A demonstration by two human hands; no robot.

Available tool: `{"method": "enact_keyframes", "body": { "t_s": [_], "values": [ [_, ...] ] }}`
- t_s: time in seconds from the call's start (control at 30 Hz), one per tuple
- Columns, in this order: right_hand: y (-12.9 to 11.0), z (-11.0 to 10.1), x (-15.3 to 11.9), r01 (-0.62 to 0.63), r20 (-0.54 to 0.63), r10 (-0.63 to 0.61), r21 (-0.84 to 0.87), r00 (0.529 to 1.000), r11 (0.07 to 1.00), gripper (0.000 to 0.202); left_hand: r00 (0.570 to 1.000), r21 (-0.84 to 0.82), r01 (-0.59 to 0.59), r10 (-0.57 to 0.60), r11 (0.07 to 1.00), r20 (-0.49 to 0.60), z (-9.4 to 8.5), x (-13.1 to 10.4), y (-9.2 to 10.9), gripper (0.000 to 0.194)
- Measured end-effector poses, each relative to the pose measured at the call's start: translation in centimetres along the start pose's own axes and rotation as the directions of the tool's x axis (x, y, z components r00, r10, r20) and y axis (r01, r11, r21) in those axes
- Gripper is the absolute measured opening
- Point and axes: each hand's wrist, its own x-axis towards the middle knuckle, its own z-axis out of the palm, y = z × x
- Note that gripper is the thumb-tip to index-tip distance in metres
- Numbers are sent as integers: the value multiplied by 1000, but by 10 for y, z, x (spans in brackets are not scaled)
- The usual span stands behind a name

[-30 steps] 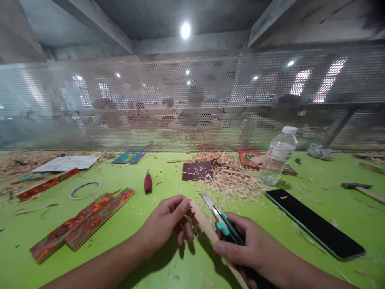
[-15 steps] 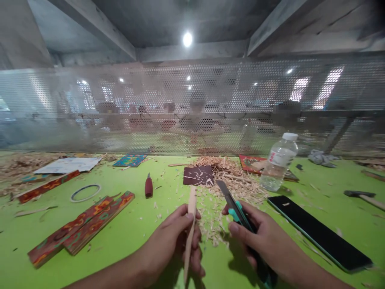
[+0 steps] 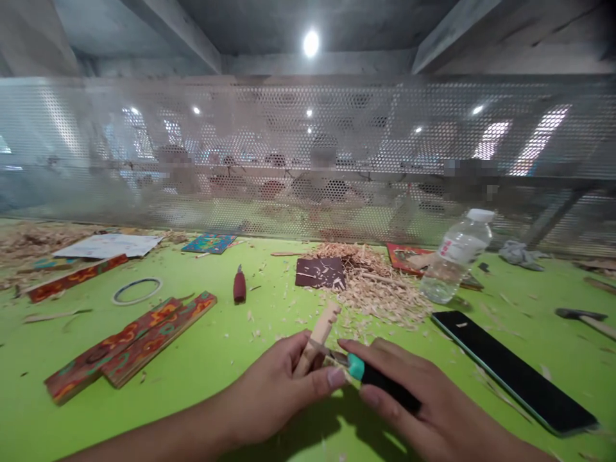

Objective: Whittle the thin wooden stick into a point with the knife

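Above green worktop [image 3: 192, 350], my left hand [image 3: 283, 382] curled round notched wooden stick [image 3: 324, 326], tip angled away; my right hand [image 3: 430, 401] wrapped round utility knife [image 3: 385, 384], blade across stick. Shavings [image 3: 380, 300] heaped beyond, beside bottle [image 3: 450, 269].

No text is legible; red characters [image 3: 446, 248] on the label [image 3: 462, 250] of the bottle [image 3: 439, 286] beyond the phone [image 3: 513, 372] are indistinct.
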Motion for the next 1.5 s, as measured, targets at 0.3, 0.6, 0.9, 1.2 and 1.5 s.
{"method": "enact_keyframes", "body": {
  "t_s": [0.3, 0.6, 0.9, 1.2, 1.5],
  "values": [
    [-3, 2, 0, 43, -25, -43, -20, 999, 999, 40, 998, -104, 13, -6, 994, 65, 5, -1, 5, 44],
    [-4, 1, 0, 42, -2, -42, -41, 999, 998, 27, 997, -41, -23, 26, 999, 68, 2, -5, -3, 44],
    [-6, 3, 1, 4, 66, -4, -5, 998, 1000, 21, 996, -17, -6, 8, 1000, 91, 10, -7, 1, 45],
    [-5, 4, -3, 79, 43, -73, -148, 996, 986, 27, 992, 34, 14, -18, 999, 125, 12, -10, 7, 37],
    [-1, 7, -8, 146, -5, -158, -344, 987, 927, 37, 999, 127, 18, -24, 992, 47, 11, -8, 1, 33]
  ]
}}
